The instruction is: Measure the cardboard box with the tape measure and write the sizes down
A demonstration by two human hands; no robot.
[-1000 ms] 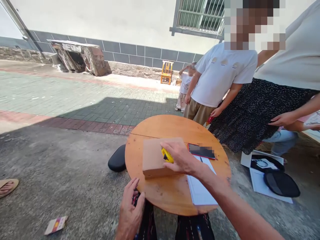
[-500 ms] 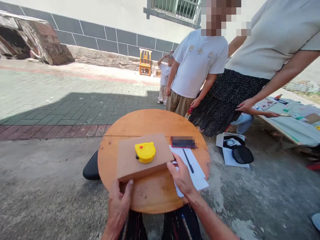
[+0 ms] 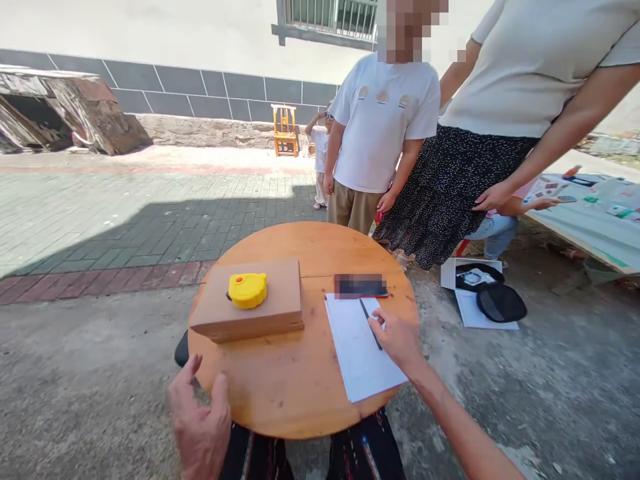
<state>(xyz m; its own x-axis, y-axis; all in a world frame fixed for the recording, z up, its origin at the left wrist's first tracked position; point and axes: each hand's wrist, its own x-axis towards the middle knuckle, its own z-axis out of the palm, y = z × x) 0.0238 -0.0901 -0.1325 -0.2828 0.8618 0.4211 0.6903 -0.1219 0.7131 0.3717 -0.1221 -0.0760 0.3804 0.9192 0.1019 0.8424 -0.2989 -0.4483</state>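
A round wooden table [image 3: 305, 380] stands in front of me. On its left part lies a flat brown cardboard box [image 3: 280, 303] with a yellow tape measure [image 3: 247, 290] on top. A white sheet of paper [image 3: 355, 357] lies to the right, with a black pen [image 3: 369, 321] on it and a phone [image 3: 361, 286] just beyond. My right hand [image 3: 397, 339] rests on the paper, fingers curled at the pen. My left hand [image 3: 200, 423] hovers at the table's near left edge, fingers spread, holding nothing.
Two people [image 3: 383, 127] [image 3: 525, 73] stand close behind the table, and a small child [image 3: 320, 150] beyond them. A low table with items [image 3: 590, 220] is at the right. Papers and black pouches [image 3: 493, 300] lie on the concrete. A yellow chair [image 3: 284, 130] stands by the wall.
Both hands have let go of the box. The box now sits further left on the table. My right hand moved onto the paper by the pen; my left hand dropped back to the table's edge.
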